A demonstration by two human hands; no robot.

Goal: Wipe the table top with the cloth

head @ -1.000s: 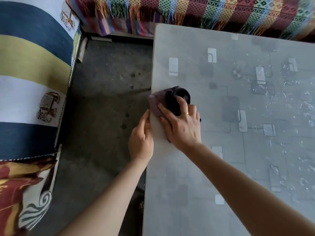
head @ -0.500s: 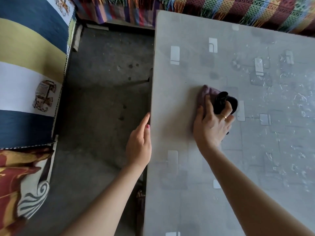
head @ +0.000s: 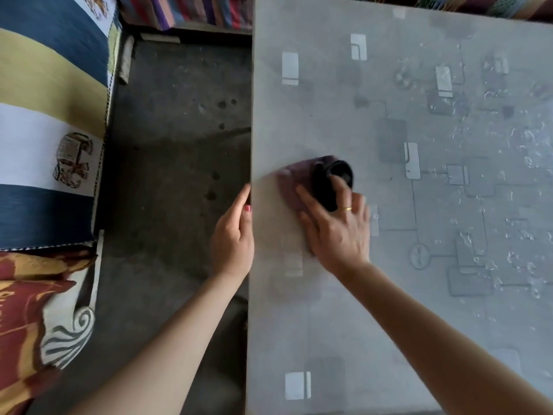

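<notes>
A bunched purple and black cloth point(head: 302, 175) lies on the grey patterned table top point(head: 419, 324), close to its left edge. My right hand point(head: 335, 226) presses flat on the cloth with straight, spread fingers and a ring on one finger. My left hand point(head: 233, 238) rests against the table's left edge, fingers straight, thumb on the rim. Wet smears and white specks cover the right part of the table top.
Left of the table is bare concrete floor point(head: 179, 160). A striped blue, yellow and white cushion with an elephant print point(head: 51, 130) lies at far left, a red patterned one point(head: 27, 319) below it. A multicoloured woven fabric point(head: 194, 10) runs along the top.
My right hand swept the cloth from the left edge to the middle of the table, then back toward the left edge. My left hand stayed on the table's edge.
</notes>
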